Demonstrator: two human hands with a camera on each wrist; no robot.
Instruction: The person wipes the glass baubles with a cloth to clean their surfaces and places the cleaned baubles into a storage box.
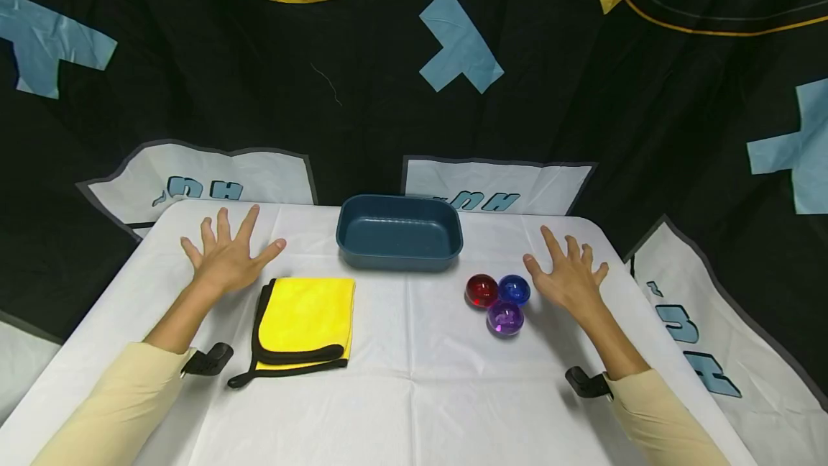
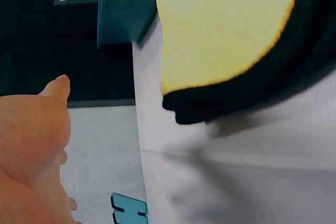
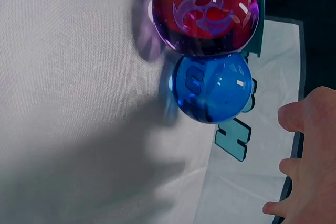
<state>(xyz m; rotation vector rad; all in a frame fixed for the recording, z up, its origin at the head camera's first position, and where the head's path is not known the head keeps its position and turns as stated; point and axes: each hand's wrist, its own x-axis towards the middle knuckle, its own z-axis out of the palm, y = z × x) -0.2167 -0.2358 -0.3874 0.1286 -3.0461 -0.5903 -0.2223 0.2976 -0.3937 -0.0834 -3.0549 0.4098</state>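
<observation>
With fingers spread, my left hand [image 1: 226, 261] hovers over the table's left side, beyond a folded yellow cloth [image 1: 304, 315] with black edging and a loop. My right hand [image 1: 571, 279], fingers also spread, is just right of three glass balls: a red ball [image 1: 481, 290], a blue ball [image 1: 514, 289] and a purple ball [image 1: 505, 318]. The balls sit close together on the white cloth. Neither hand touches anything. In the right wrist view the blue ball [image 3: 212, 88] lies nearest the right hand [image 3: 314, 156]. The left wrist view has the left hand [image 2: 31, 150] apart from the yellow cloth [image 2: 220, 24].
A dark blue rectangular tray [image 1: 399, 262] stands at the table's far middle edge. White cloth [image 1: 375, 416] with creases covers the table. Behind hangs a black sheet [image 1: 362, 121] with light blue and yellow shapes. Black straps with small mounts are at both wrists.
</observation>
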